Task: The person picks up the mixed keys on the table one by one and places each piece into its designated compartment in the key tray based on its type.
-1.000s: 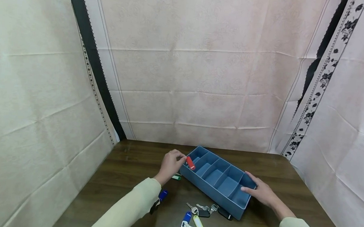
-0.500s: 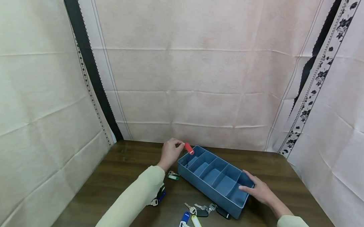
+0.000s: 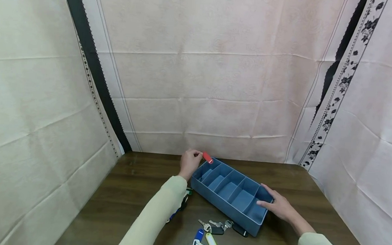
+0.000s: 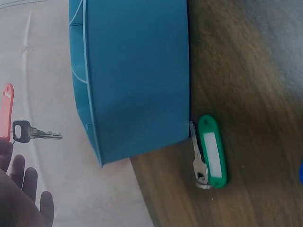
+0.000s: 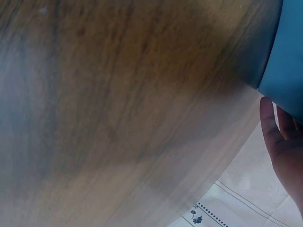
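My left hand pinches a red key tag above the far-left end of a blue divided box. In the left wrist view a black-headed key hangs from that tag on a ring. My right hand holds the box's right end, thumb over the rim and fingers along the outside. Beside the box's left end lies a green key tag with its key. Something small rests in the leftmost compartment, too small to tell.
Before the box lie a blue tag with a key, a yellow tag and several keys with black fobs. My left sleeve partly covers more keys. White cloth encloses the wooden table.
My left hand has moved away from me with the red key tag, lifting it from the box's near-left rim to above its far-left corner. The right hand stays at the box's right end.
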A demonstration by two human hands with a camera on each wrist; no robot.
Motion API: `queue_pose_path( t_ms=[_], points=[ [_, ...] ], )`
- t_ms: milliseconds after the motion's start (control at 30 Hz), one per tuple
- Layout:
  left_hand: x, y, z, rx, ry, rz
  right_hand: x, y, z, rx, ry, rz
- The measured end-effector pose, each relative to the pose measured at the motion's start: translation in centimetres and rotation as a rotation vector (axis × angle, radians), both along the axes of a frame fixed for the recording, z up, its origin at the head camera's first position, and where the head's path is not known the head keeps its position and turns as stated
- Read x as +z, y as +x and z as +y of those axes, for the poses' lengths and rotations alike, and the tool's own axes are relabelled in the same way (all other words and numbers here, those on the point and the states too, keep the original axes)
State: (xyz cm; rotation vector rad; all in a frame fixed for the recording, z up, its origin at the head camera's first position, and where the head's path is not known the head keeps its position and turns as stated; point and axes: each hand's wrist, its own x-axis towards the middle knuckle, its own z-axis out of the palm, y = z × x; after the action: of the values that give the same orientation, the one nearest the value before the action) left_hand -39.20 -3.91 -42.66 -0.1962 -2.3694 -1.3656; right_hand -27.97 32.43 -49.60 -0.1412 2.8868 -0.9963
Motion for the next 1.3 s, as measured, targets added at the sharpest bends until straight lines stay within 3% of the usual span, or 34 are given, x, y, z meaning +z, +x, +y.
queue_pose_path(
  t_ms=[167,467,900,1300],
  points=[
    [-0.3,-0.3,0.2,0.003,-0.025,-0.026,0.1,0.0,-0.3,0.002,-0.003,-0.003],
    [0.0,-0.7,-0.7,-0.055,-0.087,-0.053,0.2,-0.2,-0.4,0.01,-0.005,-0.002],
    [0.7,0.3,-2.1,-0.113,-0.101,-0.056,0.3,0.0,-0.1,0.012,-0.004,-0.003],
    [0.2,0.1,-4.2,-0.075,-0.145,-0.01,0.0,0.0,0.1,0.01,0.004,-0.002]
  ],
)
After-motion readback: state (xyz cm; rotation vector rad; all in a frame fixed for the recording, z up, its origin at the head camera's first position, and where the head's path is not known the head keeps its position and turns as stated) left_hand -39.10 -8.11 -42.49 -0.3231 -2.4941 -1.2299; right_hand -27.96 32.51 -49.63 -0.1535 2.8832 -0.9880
